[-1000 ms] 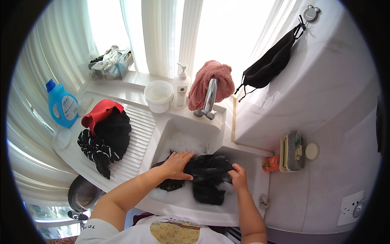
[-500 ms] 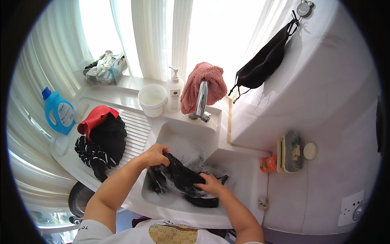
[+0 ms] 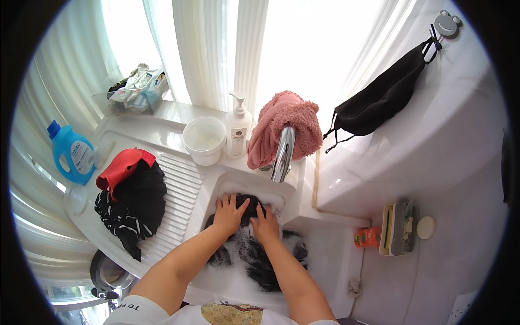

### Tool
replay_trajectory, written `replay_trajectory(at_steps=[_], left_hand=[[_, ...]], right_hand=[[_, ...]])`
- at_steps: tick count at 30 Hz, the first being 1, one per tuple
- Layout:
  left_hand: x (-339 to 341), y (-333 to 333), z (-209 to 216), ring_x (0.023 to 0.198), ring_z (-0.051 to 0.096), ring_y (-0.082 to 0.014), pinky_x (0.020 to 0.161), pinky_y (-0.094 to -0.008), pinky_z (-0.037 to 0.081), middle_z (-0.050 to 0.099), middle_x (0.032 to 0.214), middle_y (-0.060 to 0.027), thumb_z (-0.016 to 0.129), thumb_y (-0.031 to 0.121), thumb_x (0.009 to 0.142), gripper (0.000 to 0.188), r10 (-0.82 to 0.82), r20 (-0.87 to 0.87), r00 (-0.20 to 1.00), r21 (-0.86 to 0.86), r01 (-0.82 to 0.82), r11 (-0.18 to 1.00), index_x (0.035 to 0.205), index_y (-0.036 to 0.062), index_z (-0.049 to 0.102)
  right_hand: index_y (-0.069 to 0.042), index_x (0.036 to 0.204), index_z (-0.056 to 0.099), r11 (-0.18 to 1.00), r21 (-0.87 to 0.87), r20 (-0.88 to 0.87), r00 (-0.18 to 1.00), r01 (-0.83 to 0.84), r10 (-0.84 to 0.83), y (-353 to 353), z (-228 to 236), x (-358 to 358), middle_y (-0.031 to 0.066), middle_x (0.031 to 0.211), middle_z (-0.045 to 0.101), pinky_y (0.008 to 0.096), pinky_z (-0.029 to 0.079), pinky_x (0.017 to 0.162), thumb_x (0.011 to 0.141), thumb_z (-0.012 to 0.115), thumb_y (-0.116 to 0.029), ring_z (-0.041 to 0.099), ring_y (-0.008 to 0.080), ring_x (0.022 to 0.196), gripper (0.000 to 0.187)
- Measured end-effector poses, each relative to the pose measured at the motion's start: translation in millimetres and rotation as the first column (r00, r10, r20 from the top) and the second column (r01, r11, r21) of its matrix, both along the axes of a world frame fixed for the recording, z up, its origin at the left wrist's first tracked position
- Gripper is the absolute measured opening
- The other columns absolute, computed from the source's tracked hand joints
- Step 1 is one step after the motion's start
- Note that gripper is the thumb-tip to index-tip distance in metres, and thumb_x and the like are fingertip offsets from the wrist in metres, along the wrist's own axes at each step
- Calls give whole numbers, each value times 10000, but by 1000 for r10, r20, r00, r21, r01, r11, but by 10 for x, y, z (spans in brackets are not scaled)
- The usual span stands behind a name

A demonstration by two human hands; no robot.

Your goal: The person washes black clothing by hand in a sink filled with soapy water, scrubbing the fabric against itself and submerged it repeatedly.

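Note:
In the sink (image 3: 211,284) lies a soaked black garment (image 3: 265,271), spread through white suds. My left hand (image 3: 229,214) is flat on its far part with the fingers spread. Beside it my right hand (image 3: 265,225) also presses down, its fingers stretched forward and apart. Neither hand grips the cloth; part of the garment is hidden under my hands and the foam. Just beyond the hands stands a chrome tap (image 3: 283,157) with a pink fluffy towel (image 3: 290,122) draped over it.
Left on the ridged drainboard (image 3: 176,189) are black clothes (image 3: 143,197) and a red piece (image 3: 122,168). A blue detergent bottle (image 3: 73,154), white tub (image 3: 205,142) and pump bottle (image 3: 237,130) stand behind. A black face mask (image 3: 382,97) hangs at right, above a wall caddy (image 3: 398,230).
Both hands have let go of the lifted black garment and moved away from me, now lying flat on it in the suds. The garment has sunk and spread out. The view has shifted slightly.

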State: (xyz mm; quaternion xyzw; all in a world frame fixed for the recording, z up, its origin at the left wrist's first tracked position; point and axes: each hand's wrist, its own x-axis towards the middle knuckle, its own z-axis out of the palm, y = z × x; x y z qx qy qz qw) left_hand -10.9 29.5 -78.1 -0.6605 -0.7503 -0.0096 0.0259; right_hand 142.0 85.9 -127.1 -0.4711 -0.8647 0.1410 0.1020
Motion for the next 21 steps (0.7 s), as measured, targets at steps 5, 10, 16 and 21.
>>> replay_trajectory(at_steps=[5,10,16,21], left_hand=[[68,72,-444,1185,465,-404,942,-482,420,488,1287,-211,480,181,874,410,68,365,928,-426,101,899,1280,144,523],[-158,192,-1006,1051,560,-359,903,-465,452,581,1156,-196,490,153,826,336,132,415,900,-576,148,804,1125,53,604],[-337,209,-425,1043,580,-323,882,-479,465,596,1132,-166,478,143,796,348,353,901,-252,-431,-422,798,1099,22,600],[-90,7,461,898,605,-286,822,-428,491,610,1063,-147,532,273,850,331,-30,368,-929,-497,-224,838,1092,52,577]], right_hand=[[-203,1275,518,847,-517,146,963,-122,227,107,-323,64,185,1286,495,461,456,894,806,632,-294,524,367,1113,491],[-76,982,678,816,-552,73,964,-173,254,150,98,-32,193,1096,628,424,488,831,742,698,-201,571,353,1064,272],[9,1014,625,773,-613,-234,896,165,-377,261,-71,114,197,1043,619,353,468,835,715,760,-269,594,295,959,430],[14,820,594,999,-16,-614,788,-52,32,-175,880,21,194,1311,451,392,353,982,736,769,-308,471,319,1148,376]])
